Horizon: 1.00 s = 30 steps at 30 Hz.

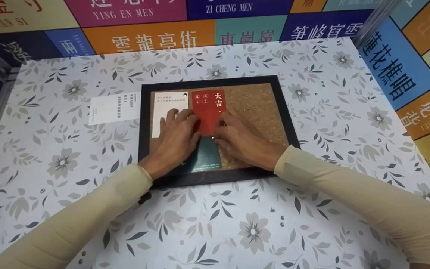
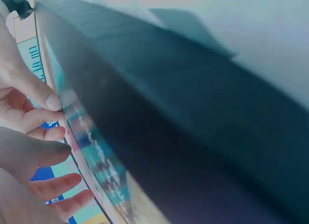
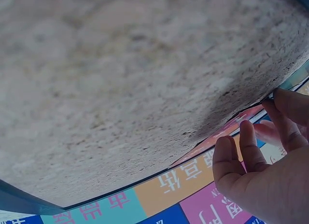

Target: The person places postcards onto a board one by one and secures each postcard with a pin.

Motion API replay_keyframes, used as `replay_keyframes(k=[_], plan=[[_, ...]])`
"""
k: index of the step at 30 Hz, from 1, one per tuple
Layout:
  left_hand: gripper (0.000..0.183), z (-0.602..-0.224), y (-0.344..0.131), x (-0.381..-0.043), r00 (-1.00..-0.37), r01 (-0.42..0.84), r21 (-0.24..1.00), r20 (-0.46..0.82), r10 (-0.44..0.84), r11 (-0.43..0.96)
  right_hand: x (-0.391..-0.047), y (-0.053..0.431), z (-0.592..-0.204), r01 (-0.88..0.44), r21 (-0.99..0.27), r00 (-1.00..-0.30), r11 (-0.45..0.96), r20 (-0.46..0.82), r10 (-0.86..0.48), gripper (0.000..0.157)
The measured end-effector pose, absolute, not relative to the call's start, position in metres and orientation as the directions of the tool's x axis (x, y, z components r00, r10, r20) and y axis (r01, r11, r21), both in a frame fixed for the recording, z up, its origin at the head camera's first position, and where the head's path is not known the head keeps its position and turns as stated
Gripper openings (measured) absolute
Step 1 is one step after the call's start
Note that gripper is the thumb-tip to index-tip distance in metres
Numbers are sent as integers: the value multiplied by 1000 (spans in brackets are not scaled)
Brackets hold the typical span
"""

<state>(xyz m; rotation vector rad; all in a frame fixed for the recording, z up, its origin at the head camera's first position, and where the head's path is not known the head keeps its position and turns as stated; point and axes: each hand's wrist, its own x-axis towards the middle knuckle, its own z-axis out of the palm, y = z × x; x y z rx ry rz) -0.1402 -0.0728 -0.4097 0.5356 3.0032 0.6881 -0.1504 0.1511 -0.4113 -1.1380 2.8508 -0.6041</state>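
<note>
My left hand (image 1: 177, 130) lies over the cards, fingers spread and touching the left side of a red card (image 1: 204, 112). At that card's lower right edge, my right hand (image 1: 237, 134) pinches what looks like a small pin (image 3: 271, 95) between thumb and finger; its form is mostly hidden. The red card overlaps the top of a dark teal card (image 1: 208, 157). Partly under my left hand is a white card (image 1: 170, 100), with a dark pin (image 1: 185, 95) at its upper right corner. All lie on a cork board (image 1: 254, 112) framed in black.
Left of the board, a white printed card (image 1: 114, 107) lies on the flower-patterned tablecloth (image 1: 252, 231), its right end against the black frame (image 1: 215, 80). Colourful panels (image 1: 144, 37) with large lettering stand behind the table and along its right side.
</note>
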Motion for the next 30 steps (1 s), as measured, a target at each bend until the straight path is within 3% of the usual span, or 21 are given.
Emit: replay_keyframes(k=[19, 30], plan=[[48, -417, -72, -136, -943, 319, 418, 47, 331, 851, -150, 152, -412, -687, -370, -714, 626, 178, -678, 17], [39, -420, -68, -136, -947, 316, 408, 78, 312, 856, -149, 150, -412, -654, -357, -741, 667, 127, -659, 23]])
